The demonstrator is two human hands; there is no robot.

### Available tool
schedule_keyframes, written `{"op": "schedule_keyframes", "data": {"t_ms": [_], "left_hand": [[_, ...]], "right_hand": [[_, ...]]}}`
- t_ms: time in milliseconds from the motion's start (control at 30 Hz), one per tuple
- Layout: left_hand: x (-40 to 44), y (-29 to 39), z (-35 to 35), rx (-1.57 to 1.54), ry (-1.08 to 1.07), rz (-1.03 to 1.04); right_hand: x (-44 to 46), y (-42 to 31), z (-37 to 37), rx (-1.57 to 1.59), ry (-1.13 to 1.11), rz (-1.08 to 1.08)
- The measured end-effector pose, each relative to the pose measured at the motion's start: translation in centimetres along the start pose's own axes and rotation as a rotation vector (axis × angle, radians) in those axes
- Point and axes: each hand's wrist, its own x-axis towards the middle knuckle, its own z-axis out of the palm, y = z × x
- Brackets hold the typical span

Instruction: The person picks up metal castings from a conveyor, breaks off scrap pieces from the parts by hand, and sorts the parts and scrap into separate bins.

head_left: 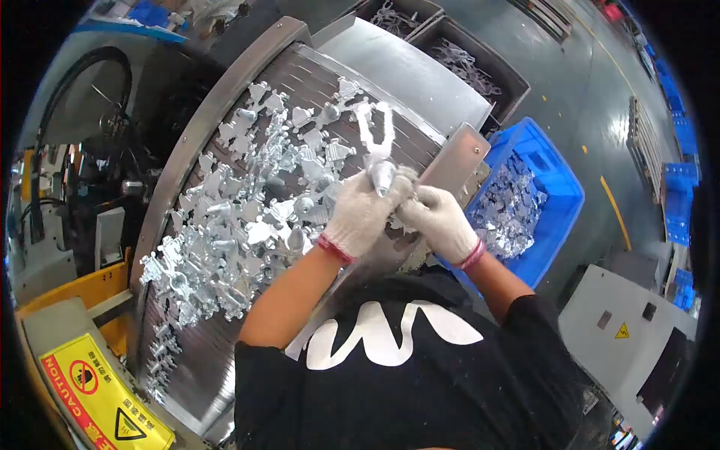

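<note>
Silver metal casting (382, 174), forked at one end and conical at the other, is held up over the slatted grey metal conveyor (195, 379), close to the corner where the person-side rail meets the end edge. Long axis runs roughly straight away from the person: two-pronged fork points away, cone tip points back at the torso.

Left hand (358, 214), white knit glove with red cuff: fingers clenched around the casting's conical half, forearm angled inward, back of hand mostly up.

Right hand (442, 221), same glove type: just beside the left, fingers curled in with tips up against it, forearm also angled inward. Can't tell if the right fingers grip the casting or another bit.

Heap of silver castings (259, 231) covers the conveyor's middle, toward the opposite rail. Bare sheet-metal plate (412, 71) sits beyond the end edge. Blue plastic bin (564, 199) with crumpled silver scrap (510, 214) stands just outside the person-side rail.
</note>
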Motion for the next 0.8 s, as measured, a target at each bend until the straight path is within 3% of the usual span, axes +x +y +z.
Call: {"op": "schedule_keyframes", "data": {"t_ms": [67, 133, 167, 200, 267, 300, 333, 400, 467, 500, 567, 633, 667, 733, 767, 800], "left_hand": [[0.9, -1.1, 1.5, 0.086, 0.076, 0.09], [2.3, -0.8, 3.8, 0.508, 0.206, 0.512], [3.8, -0.8, 4.7, 0.623, 0.252, 0.747], [5.4, -0.6, 5.6, 0.656, 0.186, 0.775], [8.2, 0.2, 8.2, 0.651, 0.264, 0.506], [11.4, 0.2, 8.5, 0.687, 0.224, 0.343], [13.5, 1.9, 8.2, 0.818, 0.188, 0.332], [17.7, 4.3, 7.0, 1.05, 0.108, 0.239], [21.2, 3.2, 4.0, 1.3, 0.051, 0.147], [21.7, 3.1, 2.1, 1.442, 0.049, 0.168], [21.4, 3.4, -1.8, 1.753, 0.21, 0.287], [21.2, 3.6, -5.0, 1.802, 0.25, 0.126], [21.3, 1.7, -7.4, 1.788, 0.307, 0.172], [19.2, 3.3, -8.1, 1.821, 0.131, -0.162], [19.5, 3.5, -7.9, 1.731, 0.1, -0.432], [19.3, 2.8, -8.1, 1.7, 0.118, -0.479]], "right_hand": [[-0.6, 0.8, 0.0, -0.289, 0.195, -0.184], [-0.4, 1.9, -0.1, -0.543, 0.496, -0.507], [-0.8, 1.7, -0.6, -0.5, 0.568, -0.452], [-1.7, 1.4, -1.9, -0.709, 0.618, -0.297], [-3.3, 4.5, -5.2, -0.666, 0.714, -0.426], [-4.5, 6.3, -7.6, -0.719, 0.76, -0.309], [-5.6, 8.2, -10.0, -0.768, 0.805, -0.189], [-7.0, 11.0, -14.0, -1.148, 0.76, 0.155], [-7.9, 19.0, -20.5, -1.685, 0.739, 0.017], [-7.8, 19.5, -21.7, -1.556, 0.661, 0.055], [-6.3, 16.8, -21.0, -1.179, 0.78, 0.171], [-3.9, 11.3, -17.1, -1.007, 0.908, -0.206], [-2.1, 9.5, -15.8, -0.973, 0.936, -0.42], [1.3, 3.0, -11.7, -0.947, 0.783, -0.661], [3.0, 0.8, -10.0, -0.955, 0.688, -0.701], [4.8, -0.9, -8.4, -0.961, 0.591, -0.745]]}}
